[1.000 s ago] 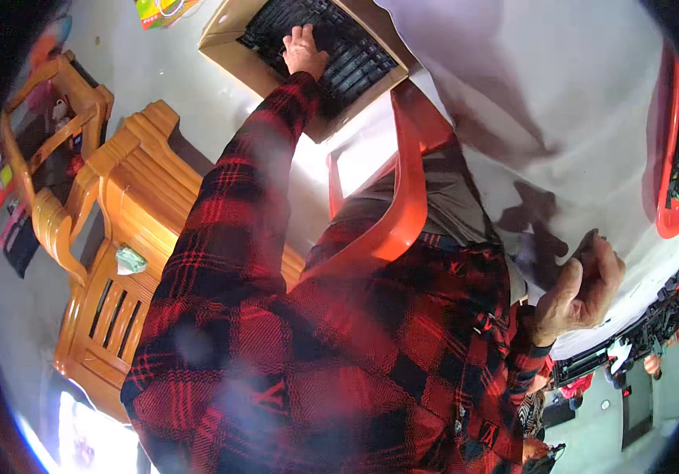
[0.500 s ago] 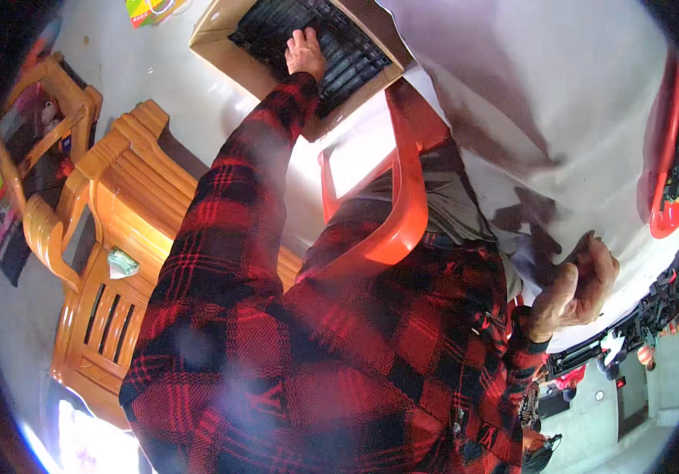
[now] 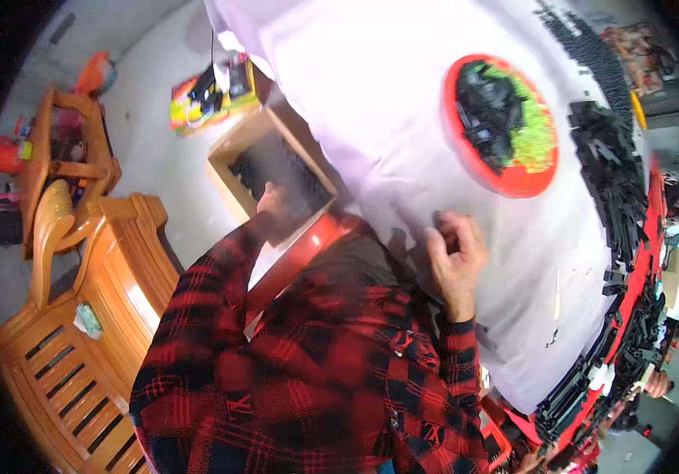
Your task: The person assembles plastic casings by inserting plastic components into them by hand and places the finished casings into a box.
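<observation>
My left hand (image 3: 270,201) reaches into the box (image 3: 238,152), grip unclear; right hand (image 3: 454,254) curled, empty, on the table (image 3: 371,103); leaning risks tipping.

I read this as a small home workshop doing piecework assembly. Beyond my right grip (image 3: 454,257) the surface (image 3: 371,103) is draped in white cloth and carries a red round tray (image 3: 513,183) heaped with black and green plastic parts, with long piles of black parts (image 3: 616,182) further right. Near my left grip (image 3: 271,207), a wooden crate (image 3: 233,154) of dark pieces sits on the bare concrete floor (image 3: 154,170), beside household wooden chairs (image 3: 79,261).
</observation>
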{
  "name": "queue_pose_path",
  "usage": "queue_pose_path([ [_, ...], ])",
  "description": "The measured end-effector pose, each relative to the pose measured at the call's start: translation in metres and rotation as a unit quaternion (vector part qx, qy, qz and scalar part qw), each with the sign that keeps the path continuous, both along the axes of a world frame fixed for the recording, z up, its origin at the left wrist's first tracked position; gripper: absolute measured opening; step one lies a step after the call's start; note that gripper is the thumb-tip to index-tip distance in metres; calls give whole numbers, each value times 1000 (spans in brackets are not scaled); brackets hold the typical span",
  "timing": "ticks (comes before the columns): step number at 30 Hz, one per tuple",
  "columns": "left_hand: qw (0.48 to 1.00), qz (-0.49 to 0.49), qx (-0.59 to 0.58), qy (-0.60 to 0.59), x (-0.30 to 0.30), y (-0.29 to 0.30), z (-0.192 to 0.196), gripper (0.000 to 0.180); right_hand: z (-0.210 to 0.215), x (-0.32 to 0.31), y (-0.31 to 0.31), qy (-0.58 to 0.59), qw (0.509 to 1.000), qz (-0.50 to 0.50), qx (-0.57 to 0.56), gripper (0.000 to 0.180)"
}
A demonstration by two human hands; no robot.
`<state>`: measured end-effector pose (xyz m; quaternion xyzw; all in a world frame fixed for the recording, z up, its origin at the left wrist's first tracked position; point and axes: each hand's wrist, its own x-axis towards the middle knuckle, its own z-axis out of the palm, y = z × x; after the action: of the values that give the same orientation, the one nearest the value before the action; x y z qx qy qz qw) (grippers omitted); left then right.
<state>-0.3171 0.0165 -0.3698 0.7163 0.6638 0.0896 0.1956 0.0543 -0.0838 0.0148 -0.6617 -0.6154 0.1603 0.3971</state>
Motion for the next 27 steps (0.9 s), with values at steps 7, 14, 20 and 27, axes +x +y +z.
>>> queue_pose_path([
  [7, 930, 134, 286, -188, 85, 114, 236, 26, -11, 11, -15, 52, 995, 25, 77, 8],
  [14, 794, -139, 211, -553, 198, 50, 368, 21, -8, 12, -14, 52, 992, 67, 89, 7],
  [20, 774, -395, 266, -417, 280, -51, 376, 29, -26, 16, -7, -47, 988, 60, 132, 14],
  [27, 769, -384, 304, -411, 287, -56, 358, 32, -44, 27, -11, 133, 975, 120, 128, 19],
])
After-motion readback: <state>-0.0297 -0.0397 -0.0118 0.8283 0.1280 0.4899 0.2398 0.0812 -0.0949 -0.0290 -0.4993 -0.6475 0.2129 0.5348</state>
